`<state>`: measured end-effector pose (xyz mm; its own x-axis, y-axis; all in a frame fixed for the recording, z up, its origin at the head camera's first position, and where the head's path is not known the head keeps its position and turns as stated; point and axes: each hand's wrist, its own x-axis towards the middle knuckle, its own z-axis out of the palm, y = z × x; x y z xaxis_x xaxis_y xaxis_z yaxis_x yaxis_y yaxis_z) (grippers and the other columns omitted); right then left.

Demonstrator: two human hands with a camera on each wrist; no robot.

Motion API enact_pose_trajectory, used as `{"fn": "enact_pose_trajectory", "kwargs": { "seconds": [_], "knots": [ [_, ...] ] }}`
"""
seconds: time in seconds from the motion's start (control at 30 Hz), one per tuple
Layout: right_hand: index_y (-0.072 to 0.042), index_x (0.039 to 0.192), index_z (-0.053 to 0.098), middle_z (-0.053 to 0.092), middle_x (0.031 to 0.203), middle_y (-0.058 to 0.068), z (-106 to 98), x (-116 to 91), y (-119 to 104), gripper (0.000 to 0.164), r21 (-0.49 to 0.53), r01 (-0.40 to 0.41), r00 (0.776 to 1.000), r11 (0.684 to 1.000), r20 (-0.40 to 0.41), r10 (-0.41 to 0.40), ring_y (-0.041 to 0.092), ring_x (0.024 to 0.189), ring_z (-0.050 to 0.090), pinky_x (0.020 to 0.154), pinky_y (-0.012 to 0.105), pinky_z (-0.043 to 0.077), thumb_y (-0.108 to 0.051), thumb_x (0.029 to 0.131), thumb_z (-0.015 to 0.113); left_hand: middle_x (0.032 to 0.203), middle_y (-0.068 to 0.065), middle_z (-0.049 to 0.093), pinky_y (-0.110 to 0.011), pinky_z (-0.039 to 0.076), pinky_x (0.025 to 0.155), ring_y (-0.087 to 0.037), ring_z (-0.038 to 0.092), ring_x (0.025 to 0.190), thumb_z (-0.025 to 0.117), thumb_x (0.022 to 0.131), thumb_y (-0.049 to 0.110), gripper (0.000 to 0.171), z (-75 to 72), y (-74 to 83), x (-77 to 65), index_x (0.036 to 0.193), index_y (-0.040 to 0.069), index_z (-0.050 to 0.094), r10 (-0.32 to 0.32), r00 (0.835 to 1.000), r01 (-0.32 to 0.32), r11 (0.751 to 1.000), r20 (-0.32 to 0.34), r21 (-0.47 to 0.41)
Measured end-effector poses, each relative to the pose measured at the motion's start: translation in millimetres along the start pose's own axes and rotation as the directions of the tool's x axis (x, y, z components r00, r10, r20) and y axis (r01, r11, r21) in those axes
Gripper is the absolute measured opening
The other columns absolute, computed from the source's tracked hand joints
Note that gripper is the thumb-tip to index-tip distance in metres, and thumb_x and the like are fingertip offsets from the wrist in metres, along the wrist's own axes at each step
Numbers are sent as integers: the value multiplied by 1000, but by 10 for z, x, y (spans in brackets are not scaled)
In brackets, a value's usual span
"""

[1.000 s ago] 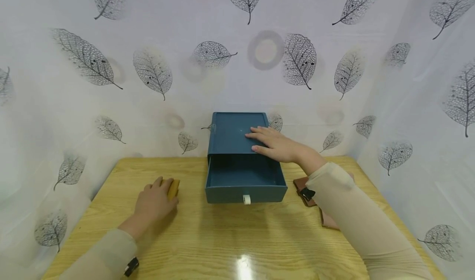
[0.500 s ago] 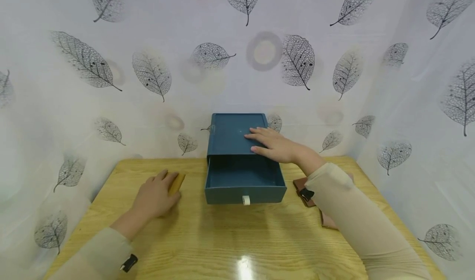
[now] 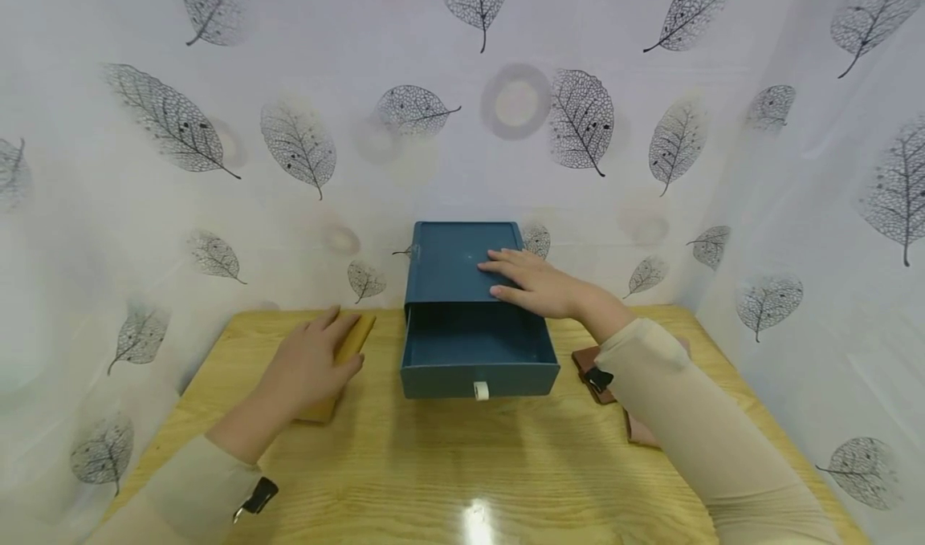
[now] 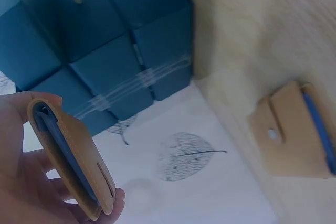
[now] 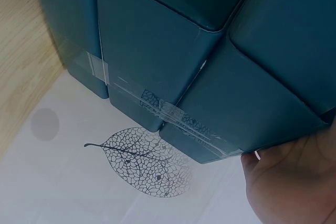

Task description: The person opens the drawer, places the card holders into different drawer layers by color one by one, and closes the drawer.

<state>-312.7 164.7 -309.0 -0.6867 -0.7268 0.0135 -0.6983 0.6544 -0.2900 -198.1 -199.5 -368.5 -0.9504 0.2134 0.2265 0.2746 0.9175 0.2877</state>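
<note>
My left hand [image 3: 303, 368] grips a tan wallet [image 3: 354, 340], held on edge between thumb and fingers above the table. A blue lining shows at its edge in the left wrist view. Lower on the table, partly hidden under that hand, lies a second tan wallet [image 3: 318, 411]; its snap button faces the camera in the left wrist view. My right hand [image 3: 531, 282] rests with extended fingers on top of a blue drawer cabinet [image 3: 448, 256]. The cabinet's upper drawer [image 3: 441, 380] is pulled out, its inside bare, with a white pull tab [image 3: 481, 390] at the front.
Under my right forearm lie a brown wallet [image 3: 588, 360] and a pinkish flat item [image 3: 639, 431], both partly covered. The wooden table [image 3: 448, 473] ends at a leaf-printed curtain [image 3: 325, 31] behind the cabinet. Clear tape [image 5: 168, 111] runs across the cabinet units.
My left hand has lifted the tan wallet and moved slightly up and right toward the drawer, uncovering the second wallet below. The right hand stays on the cabinet.
</note>
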Motion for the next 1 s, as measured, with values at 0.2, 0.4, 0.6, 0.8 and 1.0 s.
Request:
{"fn": "enact_pose_trajectory", "kwargs": {
  "seconds": [0.2,0.4,0.6,0.8,1.0],
  "knots": [
    [-16,158,33,16,166,11,15,12,18,60,-8,-1,1000,1000,-2,1,33,153,7,122,55,4,-46,107,40,152,-29,38,-69,38,102,-57,44,127,66,92,30,63,-142,128,24,149,7,48,40,999,-40,999,-2,-26],
    [-16,158,33,17,166,11,27,23,38,60,-4,3,1000,1000,-9,-3,34,153,8,122,57,4,-46,107,40,153,-28,37,-70,36,103,-57,43,128,66,93,28,62,-240,226,70,149,9,48,69,998,-69,996,-7,-48],
    [-16,158,33,17,166,11,33,28,49,60,-9,-2,1000,1000,-8,2,33,153,8,122,55,4,-47,107,40,156,-25,35,-69,34,106,-54,40,132,64,94,29,63,-284,300,122,152,13,45,70,997,-70,996,-10,-62],
    [-16,158,34,17,166,12,34,35,42,60,-9,3,1000,1000,-12,-3,33,153,8,122,57,5,-46,107,41,158,-20,34,-65,33,109,-50,39,135,66,94,30,64,-313,375,200,152,13,45,105,993,-109,990,-51,-89],
    [-16,158,33,17,166,11,25,25,39,61,-1,4,1000,1000,-13,-4,33,153,7,123,54,1,-48,106,41,159,-16,34,-61,37,108,-45,42,135,68,93,29,65,-345,489,263,152,14,45,178,978,-191,974,-109,-125]
  ]
}}
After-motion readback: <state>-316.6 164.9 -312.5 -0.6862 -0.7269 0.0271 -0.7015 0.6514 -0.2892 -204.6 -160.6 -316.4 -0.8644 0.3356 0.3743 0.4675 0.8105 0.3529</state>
